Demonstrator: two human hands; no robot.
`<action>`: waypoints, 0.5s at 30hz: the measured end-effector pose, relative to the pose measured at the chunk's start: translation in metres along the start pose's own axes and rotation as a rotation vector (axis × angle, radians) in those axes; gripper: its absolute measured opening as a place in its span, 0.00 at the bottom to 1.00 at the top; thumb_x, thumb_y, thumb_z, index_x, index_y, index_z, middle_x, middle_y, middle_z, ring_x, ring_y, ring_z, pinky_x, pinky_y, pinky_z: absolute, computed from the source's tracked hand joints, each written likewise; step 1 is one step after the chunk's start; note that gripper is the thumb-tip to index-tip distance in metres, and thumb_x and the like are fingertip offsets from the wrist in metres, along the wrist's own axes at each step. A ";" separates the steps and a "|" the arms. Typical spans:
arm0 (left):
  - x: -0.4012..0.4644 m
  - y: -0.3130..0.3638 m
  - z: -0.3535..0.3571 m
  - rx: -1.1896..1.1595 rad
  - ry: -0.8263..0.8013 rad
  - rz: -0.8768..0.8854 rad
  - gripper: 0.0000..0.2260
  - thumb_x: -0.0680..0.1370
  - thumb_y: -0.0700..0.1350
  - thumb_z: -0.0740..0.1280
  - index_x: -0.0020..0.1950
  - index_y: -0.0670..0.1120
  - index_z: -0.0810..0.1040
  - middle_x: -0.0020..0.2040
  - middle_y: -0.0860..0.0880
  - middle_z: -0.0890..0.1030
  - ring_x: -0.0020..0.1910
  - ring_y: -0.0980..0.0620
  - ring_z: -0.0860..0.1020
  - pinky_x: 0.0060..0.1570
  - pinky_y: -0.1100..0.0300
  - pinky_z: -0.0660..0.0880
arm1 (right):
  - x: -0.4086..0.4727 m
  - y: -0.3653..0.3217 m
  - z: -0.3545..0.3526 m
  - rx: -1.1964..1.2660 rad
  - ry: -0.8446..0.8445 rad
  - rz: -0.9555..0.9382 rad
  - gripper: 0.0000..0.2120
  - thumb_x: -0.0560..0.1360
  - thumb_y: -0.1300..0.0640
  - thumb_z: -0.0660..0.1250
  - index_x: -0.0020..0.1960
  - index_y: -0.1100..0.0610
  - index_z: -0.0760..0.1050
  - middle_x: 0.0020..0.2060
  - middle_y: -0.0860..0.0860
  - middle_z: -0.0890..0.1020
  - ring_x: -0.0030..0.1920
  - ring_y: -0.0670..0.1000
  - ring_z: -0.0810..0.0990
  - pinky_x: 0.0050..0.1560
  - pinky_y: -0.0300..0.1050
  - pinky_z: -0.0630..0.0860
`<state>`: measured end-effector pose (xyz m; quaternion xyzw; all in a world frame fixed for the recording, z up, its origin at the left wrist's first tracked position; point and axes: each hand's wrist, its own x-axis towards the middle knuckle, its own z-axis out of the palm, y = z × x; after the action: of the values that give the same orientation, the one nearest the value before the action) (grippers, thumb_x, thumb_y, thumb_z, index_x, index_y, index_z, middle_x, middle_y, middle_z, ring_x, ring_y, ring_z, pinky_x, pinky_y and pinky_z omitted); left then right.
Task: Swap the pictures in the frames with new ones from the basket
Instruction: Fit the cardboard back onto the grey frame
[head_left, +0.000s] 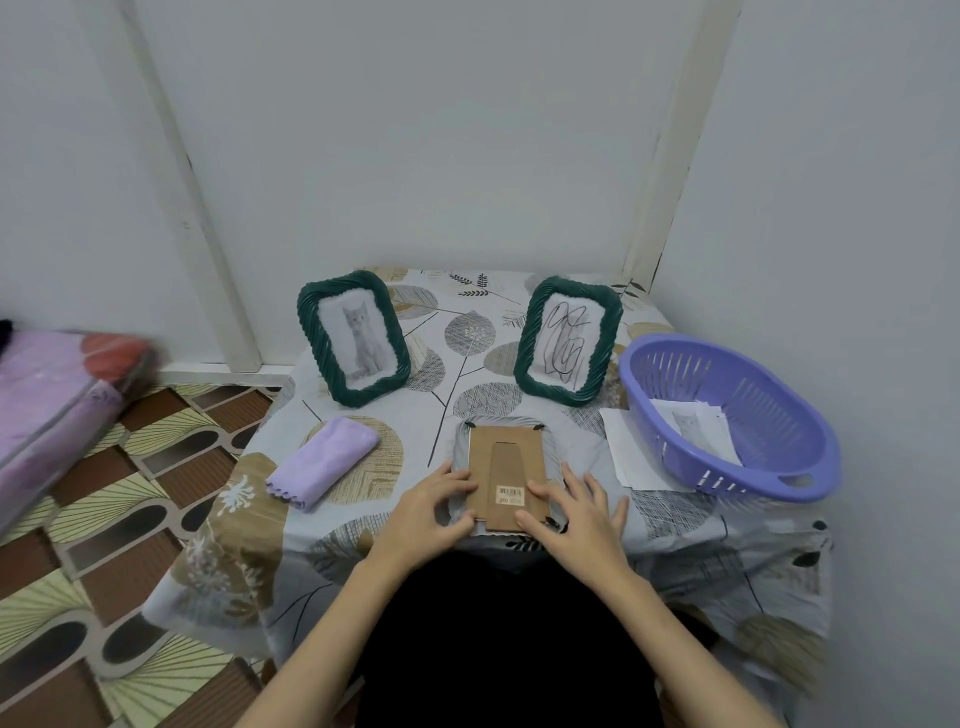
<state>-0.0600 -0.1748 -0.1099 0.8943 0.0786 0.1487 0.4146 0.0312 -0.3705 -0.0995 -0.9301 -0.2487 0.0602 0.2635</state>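
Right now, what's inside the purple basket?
The purple basket holds loose paper prints; the top print shows a grey cat. The basket wall hides their lower edges, and how many sheets lie beneath can't be told.

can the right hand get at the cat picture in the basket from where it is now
Probably yes. The right hand rests on the face-down frame, and the purple basket sits just to its right, open-topped, with the cat picture uncovered inside; only the near rim needs clearing.
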 end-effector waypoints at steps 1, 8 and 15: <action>-0.001 0.000 0.001 0.001 0.015 0.006 0.27 0.64 0.59 0.62 0.58 0.47 0.79 0.65 0.49 0.75 0.69 0.59 0.63 0.65 0.73 0.56 | 0.000 0.000 0.000 -0.001 -0.001 0.001 0.35 0.56 0.24 0.48 0.59 0.34 0.69 0.74 0.46 0.58 0.74 0.50 0.49 0.69 0.65 0.37; -0.001 0.003 0.003 0.014 0.056 0.021 0.27 0.64 0.58 0.61 0.58 0.45 0.80 0.63 0.49 0.76 0.68 0.58 0.64 0.64 0.73 0.57 | -0.001 -0.001 0.000 0.005 0.005 -0.003 0.35 0.57 0.24 0.48 0.59 0.34 0.69 0.74 0.46 0.58 0.74 0.50 0.49 0.69 0.64 0.37; 0.004 0.003 -0.001 0.111 0.032 0.059 0.23 0.65 0.57 0.60 0.52 0.46 0.80 0.64 0.50 0.75 0.64 0.60 0.68 0.67 0.63 0.62 | 0.002 -0.001 -0.003 0.006 -0.027 -0.006 0.34 0.57 0.24 0.48 0.60 0.33 0.68 0.74 0.46 0.57 0.74 0.51 0.49 0.69 0.66 0.38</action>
<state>-0.0562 -0.1750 -0.1061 0.9154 0.0672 0.1707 0.3583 0.0334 -0.3707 -0.0961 -0.9277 -0.2547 0.0727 0.2632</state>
